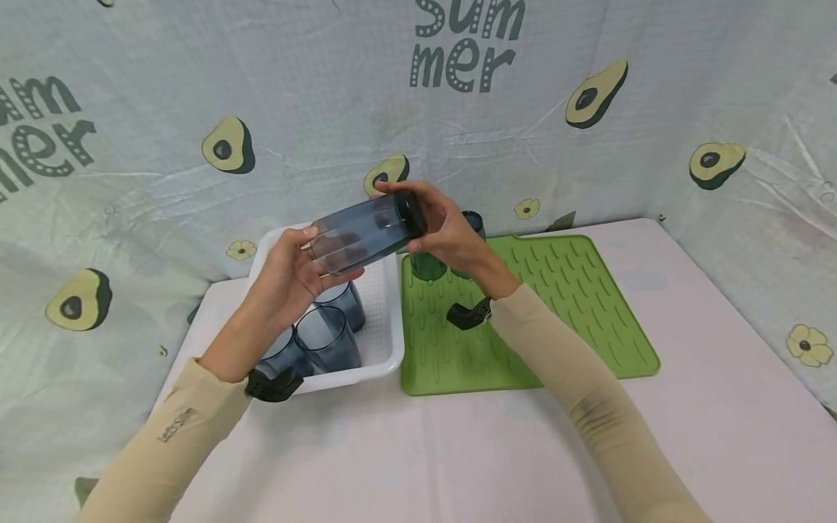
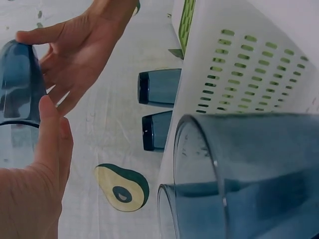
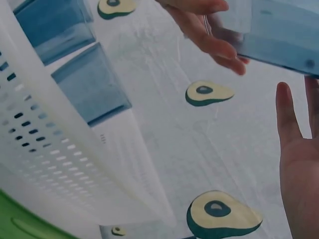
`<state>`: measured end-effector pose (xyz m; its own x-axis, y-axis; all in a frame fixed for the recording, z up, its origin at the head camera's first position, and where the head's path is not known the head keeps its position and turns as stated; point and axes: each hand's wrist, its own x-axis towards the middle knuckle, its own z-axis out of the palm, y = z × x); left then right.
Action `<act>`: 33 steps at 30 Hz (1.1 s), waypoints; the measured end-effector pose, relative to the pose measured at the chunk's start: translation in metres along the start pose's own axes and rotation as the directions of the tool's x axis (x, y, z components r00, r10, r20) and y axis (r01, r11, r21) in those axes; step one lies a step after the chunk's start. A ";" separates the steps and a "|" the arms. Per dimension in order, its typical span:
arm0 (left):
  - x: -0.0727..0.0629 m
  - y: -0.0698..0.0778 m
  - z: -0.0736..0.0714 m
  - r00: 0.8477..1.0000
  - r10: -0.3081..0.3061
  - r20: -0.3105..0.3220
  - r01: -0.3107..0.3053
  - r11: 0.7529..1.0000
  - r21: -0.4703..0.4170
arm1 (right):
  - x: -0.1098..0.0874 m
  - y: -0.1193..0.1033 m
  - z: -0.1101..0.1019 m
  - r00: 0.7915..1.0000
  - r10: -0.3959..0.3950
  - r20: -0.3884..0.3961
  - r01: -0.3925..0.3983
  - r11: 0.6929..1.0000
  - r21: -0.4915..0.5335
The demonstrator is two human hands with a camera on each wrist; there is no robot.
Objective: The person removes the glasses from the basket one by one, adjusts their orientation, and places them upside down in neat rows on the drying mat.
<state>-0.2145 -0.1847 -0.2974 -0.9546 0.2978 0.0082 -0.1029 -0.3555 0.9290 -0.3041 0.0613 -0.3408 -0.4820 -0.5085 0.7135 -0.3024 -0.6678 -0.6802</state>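
Note:
A blue-tinted drinking glass [image 1: 360, 232] lies nearly sideways in the air, its dark thick base to the right. My left hand [image 1: 288, 274] holds its rim end, thumb on top and fingers beneath. At the base end, my right hand [image 1: 451, 229] grips with fingers over the top and thumb below. The left wrist view shows the same glass [image 2: 22, 82] between both hands. Below the left hand, a white perforated basket [image 1: 394, 319] contains several blue glasses [image 1: 330, 341], partly hidden by the left hand and wrist.
A green ridged drying mat [image 1: 588, 305] lies right of the basket on a pale tabletop [image 1: 418, 450]. Two glasses, one of them a tinted glass [image 1: 428, 267], stand on it behind the right hand. An avocado-patterned cloth [image 1: 314, 109] hangs behind the table.

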 end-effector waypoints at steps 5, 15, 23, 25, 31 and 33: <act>0.001 -0.004 0.004 1.000 -0.030 0.003 0.030 0.998 -0.048 | 0.005 -0.003 0.007 0.999 -0.035 0.032 0.035 0.999 0.015; 0.001 -0.005 0.008 0.998 -0.036 0.044 0.040 0.995 -0.093 | 0.007 -0.010 0.015 0.998 -0.053 0.030 0.053 0.999 0.012; 0.001 -0.002 0.010 0.990 -0.049 0.136 0.059 0.995 -0.074 | 0.008 -0.015 0.020 0.997 -0.078 -0.005 0.077 0.997 -0.021; 0.001 -0.002 0.010 0.988 -0.047 0.148 0.055 0.997 -0.053 | 0.008 -0.017 0.021 0.996 -0.085 -0.007 0.085 0.996 -0.029; 0.001 -0.002 0.011 0.985 -0.010 0.172 0.007 1.000 0.022 | 0.009 -0.022 0.025 0.993 -0.119 -0.014 0.118 0.991 -0.057; 0.001 -0.002 0.010 0.987 0.001 0.160 -0.015 0.996 0.084 | 0.008 -0.024 0.026 0.992 -0.122 -0.018 0.121 0.990 -0.070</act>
<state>-0.2124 -0.1748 -0.2958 -0.8978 0.4351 0.0680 -0.0652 -0.2840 0.9566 -0.2799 0.0589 -0.3145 -0.4558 -0.4132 0.7883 -0.4153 -0.6846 -0.5990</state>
